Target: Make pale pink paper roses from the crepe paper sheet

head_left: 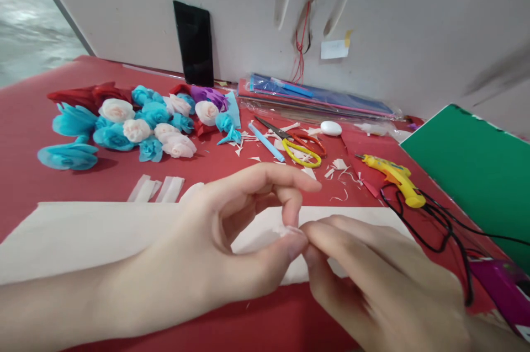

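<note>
My left hand: my left hand is curled low in the middle of the view, thumb and fingertips pinched narrow on a small pale paper bit.
My right hand: my right hand comes in from the lower right, its fingertips pressed together on the same paper bit, touching my left thumb.
Paper bit: it sits between both sets of fingertips, just above the cream sheet; it is too small to tell its shape.
Cream sheet: lies flat across the near table under my hands, which hide part of it.
In the way: my own fingers cover most of the pinched piece.
Strips: two short pale strips lie just beyond the sheet's far edge.
Flowers: a heap of blue, pink-white, red and purple paper flowers is at the far left.
Scissors: scissors with yellow and red handles lie among white paper snippets, a blue stick just beside them.
Glue gun: a yellow glue gun lies to the right, its black cord looping toward me.
White oval: a small white oval thing rests behind the scissors.
Paper pack: a flat pack of coloured sheets in clear wrap lies against the wall.
Green board: a green board is at the far right.
Magenta thing: a magenta object shows at the right edge.
Phone: a dark phone leans upright on the wall.
Writing: a pale note is taped to the wall; I can read nothing on it.
Surface: a red table top.
Room: a white wall behind, grey floor at the upper left.
</note>
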The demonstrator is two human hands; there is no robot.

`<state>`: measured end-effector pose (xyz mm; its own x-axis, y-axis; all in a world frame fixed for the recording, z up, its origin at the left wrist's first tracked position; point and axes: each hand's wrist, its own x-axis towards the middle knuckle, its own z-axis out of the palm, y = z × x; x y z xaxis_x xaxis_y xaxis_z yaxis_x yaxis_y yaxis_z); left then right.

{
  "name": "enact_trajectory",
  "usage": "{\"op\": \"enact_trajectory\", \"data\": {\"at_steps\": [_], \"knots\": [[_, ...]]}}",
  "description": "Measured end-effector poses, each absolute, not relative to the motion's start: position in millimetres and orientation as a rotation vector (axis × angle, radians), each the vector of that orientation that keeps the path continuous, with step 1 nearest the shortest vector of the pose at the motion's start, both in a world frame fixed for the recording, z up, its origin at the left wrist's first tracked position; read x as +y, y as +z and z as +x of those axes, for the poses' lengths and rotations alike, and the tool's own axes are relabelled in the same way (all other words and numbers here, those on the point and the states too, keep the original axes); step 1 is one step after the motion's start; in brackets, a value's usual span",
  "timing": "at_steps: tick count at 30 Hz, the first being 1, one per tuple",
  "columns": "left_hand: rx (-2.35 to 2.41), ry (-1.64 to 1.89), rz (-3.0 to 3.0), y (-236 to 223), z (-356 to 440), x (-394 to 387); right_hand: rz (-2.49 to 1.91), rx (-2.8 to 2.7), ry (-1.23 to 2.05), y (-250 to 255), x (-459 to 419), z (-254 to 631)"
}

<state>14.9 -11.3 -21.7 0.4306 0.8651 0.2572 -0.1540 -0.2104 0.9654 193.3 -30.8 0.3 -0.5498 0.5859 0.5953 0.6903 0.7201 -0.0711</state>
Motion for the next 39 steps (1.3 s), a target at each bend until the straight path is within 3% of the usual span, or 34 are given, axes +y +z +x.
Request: {"op": "enact_trajectory", "data": {"at_steps": [7, 13, 26, 39], "knots": [[0.610, 1.020, 1.516, -24.4, 12.1, -14.4, -0.966, -2.277, -0.109, 4.0, -31.4, 193.7], [0.574, 1.038, 1.545, -25.9, 10.3, -14.4, -1.011, -2.321, 0.200, 6.9, -31.2, 198.3], [0.724, 1.113, 1.680, -26.8, 9.4, -14.3, -0.975, -2.247, 0.294, 9.8, -30.6, 197.0], [0.744, 1.186, 1.702, -8.4, 0.9, -1.6, -0.991, -1.967, 1.273, 14.3, -20.1, 195.4]]}}
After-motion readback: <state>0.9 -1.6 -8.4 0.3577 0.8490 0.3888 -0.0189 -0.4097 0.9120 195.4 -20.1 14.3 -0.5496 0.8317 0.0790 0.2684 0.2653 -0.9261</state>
